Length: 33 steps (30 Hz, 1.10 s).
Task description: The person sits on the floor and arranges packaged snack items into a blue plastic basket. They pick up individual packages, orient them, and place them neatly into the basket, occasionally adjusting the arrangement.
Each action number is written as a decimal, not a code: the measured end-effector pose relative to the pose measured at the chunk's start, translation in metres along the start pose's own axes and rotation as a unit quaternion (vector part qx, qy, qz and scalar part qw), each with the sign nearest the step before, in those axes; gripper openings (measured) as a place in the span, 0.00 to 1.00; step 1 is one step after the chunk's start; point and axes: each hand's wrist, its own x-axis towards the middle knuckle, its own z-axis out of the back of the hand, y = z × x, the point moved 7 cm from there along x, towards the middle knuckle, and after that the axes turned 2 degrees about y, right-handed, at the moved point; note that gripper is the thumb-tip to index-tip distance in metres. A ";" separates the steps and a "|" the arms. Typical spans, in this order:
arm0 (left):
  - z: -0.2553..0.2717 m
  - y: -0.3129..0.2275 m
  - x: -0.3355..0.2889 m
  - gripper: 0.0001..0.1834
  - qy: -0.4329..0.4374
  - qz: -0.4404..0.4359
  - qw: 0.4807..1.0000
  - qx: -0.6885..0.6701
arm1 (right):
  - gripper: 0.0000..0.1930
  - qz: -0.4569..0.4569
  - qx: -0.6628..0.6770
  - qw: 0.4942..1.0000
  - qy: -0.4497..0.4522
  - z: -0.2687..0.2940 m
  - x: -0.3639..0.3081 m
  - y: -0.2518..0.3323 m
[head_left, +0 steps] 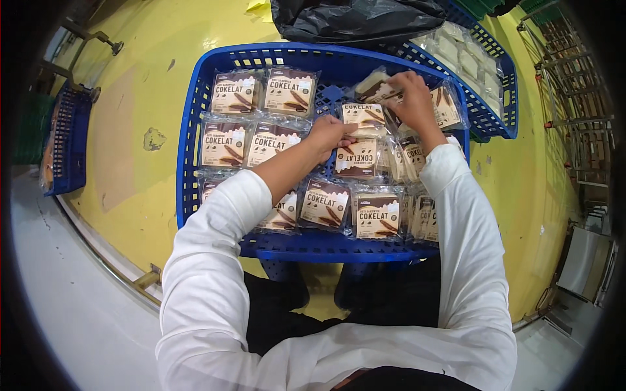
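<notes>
A blue plastic crate (313,251) in front of me holds rows of wrapped sandwich packs (274,144) with brown and cream labels. With its thumb and fingers, my left hand (329,135) grips the lower left edge of an upright-reading sandwich pack (363,116), above another pack (357,158) whose label is upside down. My right hand (412,94) is closed on a tilted sandwich pack (375,85) near the crate's far right; its fingertips are partly hidden. More packs (411,156) lean on edge below my right wrist.
Black plastic sheeting (355,19) lies past the crate's far rim. Behind it at the right, a second blue crate (505,85) holds pale wrapped packs (460,52). Another blue crate (68,137) stands at the far left. Metal racks (580,91) line the right side.
</notes>
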 end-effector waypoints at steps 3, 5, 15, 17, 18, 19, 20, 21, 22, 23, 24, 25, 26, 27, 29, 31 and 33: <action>-0.007 -0.004 -0.010 0.14 0.010 -0.028 0.999 0.031 | 0.23 0.094 0.031 0.994 -0.039 0.002 -0.005 0.015; -0.007 -0.010 -0.017 0.13 -0.011 -0.070 0.997 0.034 | 0.22 0.026 0.057 0.998 0.027 -0.004 -0.002 0.011; 0.030 -0.027 -0.038 0.14 -0.126 -0.260 0.953 0.088 | 0.18 -0.132 0.286 0.947 -0.066 0.018 0.011 -0.038; 0.036 -0.021 -0.033 0.22 -0.184 -0.217 0.949 0.136 | 0.18 -0.178 0.366 0.908 -0.099 0.026 0.009 -0.054; 0.019 -0.024 -0.040 0.28 -0.209 -0.216 0.936 0.183 | 0.18 -0.181 0.393 0.898 -0.083 0.028 0.007 -0.060; 0.007 -0.028 -0.050 0.34 -0.232 -0.214 0.921 0.229 | 0.18 -0.180 0.427 0.881 -0.090 0.028 0.005 -0.063; -0.004 -0.029 -0.058 0.43 -0.177 -0.244 0.927 0.223 | 0.18 -0.177 0.463 0.864 -0.094 0.029 0.004 -0.054; -0.010 -0.034 -0.069 0.43 -0.197 -0.288 0.886 0.306 | 0.18 -0.175 0.496 0.845 -0.098 0.031 0.004 -0.045; -0.016 -0.037 -0.080 0.43 -0.215 -0.329 0.835 0.386 | 0.18 -0.180 0.520 0.829 -0.095 0.030 0.004 -0.037; -0.024 -0.040 -0.088 0.43 -0.230 -0.369 0.773 0.462 | 0.18 -0.204 0.540 0.814 -0.072 0.026 0.003 -0.034; -0.028 -0.040 -0.091 0.44 -0.194 -0.395 0.743 0.504 | 0.18 -0.227 0.558 0.796 -0.049 0.022 0.003 -0.033; -0.030 -0.037 -0.084 0.44 -0.170 -0.380 0.715 0.562 | 0.18 -0.250 0.576 0.778 -0.025 0.017 0.001 -0.030; -0.027 -0.030 -0.074 0.43 -0.148 -0.360 0.683 0.618 | 0.18 -0.237 0.629 0.740 -0.028 0.014 0.005 -0.014; -0.021 -0.017 -0.062 0.43 -0.129 -0.334 0.649 0.672 | 0.17 -0.235 0.635 0.736 -0.013 0.008 0.009 -0.002; -0.014 -0.005 -0.041 0.43 -0.125 -0.281 0.693 0.652 | 0.17 -0.237 0.643 0.728 0.012 -0.003 0.012 0.012; -0.021 -0.006 -0.038 0.44 -0.123 -0.240 0.717 0.642 | 0.18 -0.258 0.606 0.752 0.024 -0.033 0.013 0.006; -0.023 -0.004 -0.046 0.42 -0.109 -0.235 0.734 0.628 | 0.19 -0.297 0.504 0.811 0.022 -0.059 0.010 0.003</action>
